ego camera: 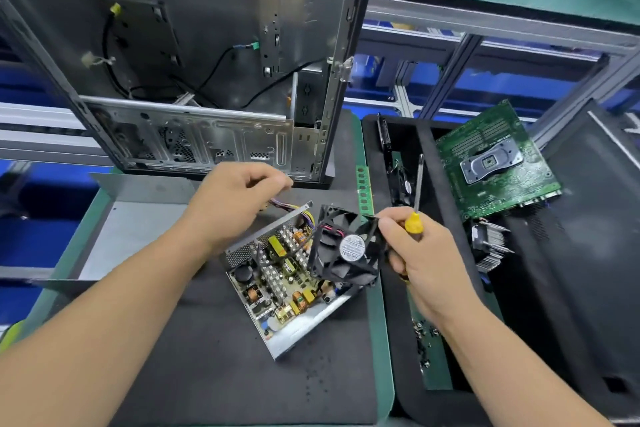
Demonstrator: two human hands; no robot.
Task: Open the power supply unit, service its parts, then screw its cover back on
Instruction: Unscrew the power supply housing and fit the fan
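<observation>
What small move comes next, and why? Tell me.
Probably lift the fan clear and set it aside: the right hand pinches it beside the screwdriver, its wires still lead into the open power supply unit, and the left hand holds the cable bundle.

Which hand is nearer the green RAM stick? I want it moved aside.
Right. The right hand, holding the screwdriver and the fan, sits just below the RAM stick. The left hand is farther off to its left, gripping the wires.
</observation>
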